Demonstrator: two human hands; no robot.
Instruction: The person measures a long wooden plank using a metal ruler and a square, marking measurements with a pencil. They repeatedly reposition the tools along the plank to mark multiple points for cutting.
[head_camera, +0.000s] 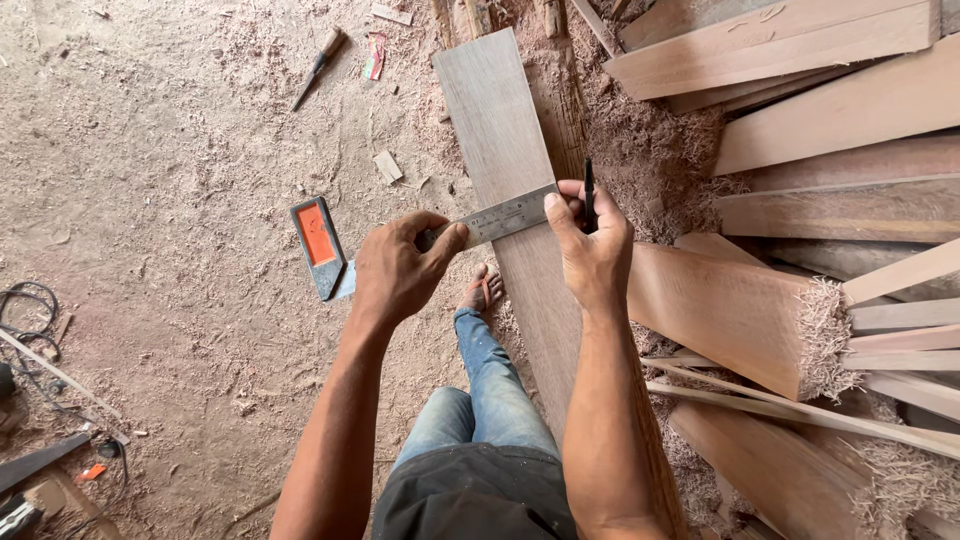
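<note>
A long grey-brown wooden plank (500, 130) runs from the top middle down toward me. A metal try square (505, 215) lies across it, its steel blade spanning the plank's width. My left hand (400, 270) grips the square's stock at the plank's left edge. My right hand (590, 245) presses its thumb on the blade's right end and holds a dark pencil (588, 190) upright between the fingers. My bare foot (482, 290) and jeans-clad leg show below the plank's left edge.
Stacked timber boards (840, 110) and thick planks with frayed ends (750, 315) crowd the right. Sawdust covers the floor. An orange and black tool (318, 245) lies left of my hand, a chisel (320, 65) farther up, cables (30, 310) at the left edge.
</note>
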